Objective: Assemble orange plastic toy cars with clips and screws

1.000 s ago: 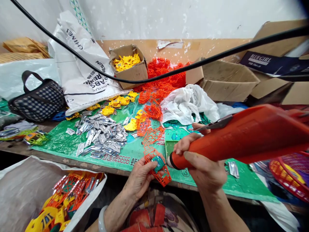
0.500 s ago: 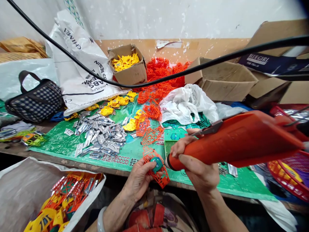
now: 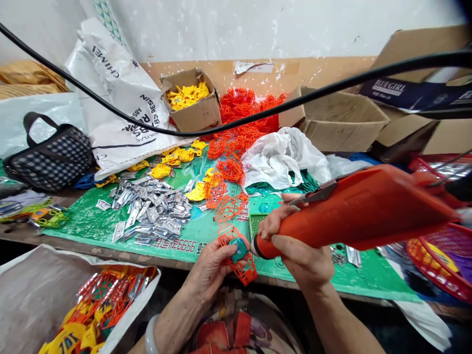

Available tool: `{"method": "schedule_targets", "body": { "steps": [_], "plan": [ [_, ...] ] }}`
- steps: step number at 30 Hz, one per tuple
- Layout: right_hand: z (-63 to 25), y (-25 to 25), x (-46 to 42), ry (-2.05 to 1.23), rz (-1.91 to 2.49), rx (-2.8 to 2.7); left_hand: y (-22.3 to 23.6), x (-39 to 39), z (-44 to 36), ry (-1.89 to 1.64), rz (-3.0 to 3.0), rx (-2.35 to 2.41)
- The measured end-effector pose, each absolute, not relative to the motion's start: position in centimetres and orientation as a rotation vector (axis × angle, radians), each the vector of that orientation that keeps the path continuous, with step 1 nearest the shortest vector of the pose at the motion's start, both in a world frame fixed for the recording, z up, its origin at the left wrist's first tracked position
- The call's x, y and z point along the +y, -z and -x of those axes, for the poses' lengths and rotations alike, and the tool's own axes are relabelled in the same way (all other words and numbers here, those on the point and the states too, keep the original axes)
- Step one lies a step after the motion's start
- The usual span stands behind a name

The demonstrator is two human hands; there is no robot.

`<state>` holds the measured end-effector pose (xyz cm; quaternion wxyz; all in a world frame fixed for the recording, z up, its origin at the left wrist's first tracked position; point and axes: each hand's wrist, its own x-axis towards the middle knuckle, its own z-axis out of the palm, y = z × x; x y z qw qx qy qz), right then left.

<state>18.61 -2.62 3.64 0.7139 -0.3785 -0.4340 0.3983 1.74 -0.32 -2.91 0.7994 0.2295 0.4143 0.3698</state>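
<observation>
My left hand (image 3: pixel 212 268) pinches an orange plastic frame (image 3: pixel 248 273) with a teal plastic piece (image 3: pixel 239 250) set in it, thumb on the teal piece. My right hand (image 3: pixel 300 250) is wrapped round a red electric screwdriver (image 3: pixel 354 211), held tilted, its tip pointing left at the edge of the teal piece. Whether bit and piece touch is too small to tell. Just behind the screwdriver's nose is a small green basket (image 3: pixel 255 225). Other orange frames (image 3: pixel 229 206) lie beyond my left hand on the green sheet.
Silver metallic pieces (image 3: pixel 155 209) and yellow parts (image 3: pixel 179 155) lie left on the green sheet (image 3: pixel 88 216). Behind stand a carton of yellow parts (image 3: pixel 201 115) and an open carton (image 3: pixel 341 135). A sack of parts (image 3: pixel 22 275) is at lower left. A black cable (image 3: pixel 206 132) crosses the view.
The view has shifted slightly, so the scene sits a little further left. Both hands keep their grip, with the screwdriver tip still at the teal piece.
</observation>
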Motion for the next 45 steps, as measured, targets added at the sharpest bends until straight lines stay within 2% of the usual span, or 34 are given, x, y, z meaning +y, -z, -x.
{"method": "schedule_targets", "body": {
  "steps": [7, 18, 45],
  "plan": [
    [-20.3, -3.4, -1.0, -0.697, 0.897, -0.875, 2.9, -0.2, -1.5, -0.868, -0.464, 0.989],
    [-20.2, -0.8, -0.5, -0.759, 0.982, -0.906, 3.2, -0.7, -2.4, -0.933, -0.507, 0.972],
    [-19.7, -0.8, -0.6, -0.714, 1.093, -0.896, 3.1, -0.4, -2.3, -0.884, -0.452, 0.964]
  ]
}}
